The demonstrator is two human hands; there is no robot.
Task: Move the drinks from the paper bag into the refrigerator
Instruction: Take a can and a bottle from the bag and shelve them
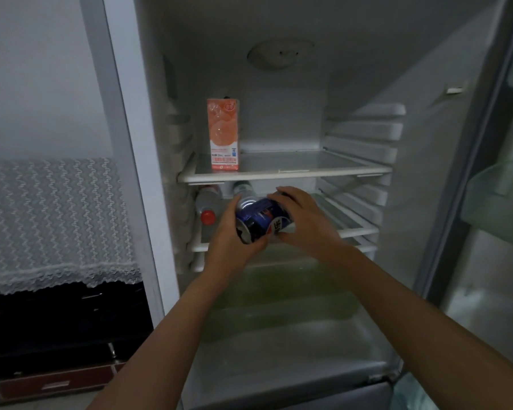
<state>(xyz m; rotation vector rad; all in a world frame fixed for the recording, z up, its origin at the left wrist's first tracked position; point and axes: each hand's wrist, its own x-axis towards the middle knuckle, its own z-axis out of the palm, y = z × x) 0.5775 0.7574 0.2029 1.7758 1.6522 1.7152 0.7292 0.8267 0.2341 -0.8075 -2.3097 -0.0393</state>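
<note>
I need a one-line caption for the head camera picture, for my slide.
Both hands, left hand and right hand, hold a blue can on its side before the middle shelf of the open refrigerator.

Carton on shelf, bottles beneath.

I hold a blue can tilted on its side before the refrigerator (door open); an orange carton stands upright above two lying bottles.

A home: household refrigerator beside a lace-covered cabinet.
</note>
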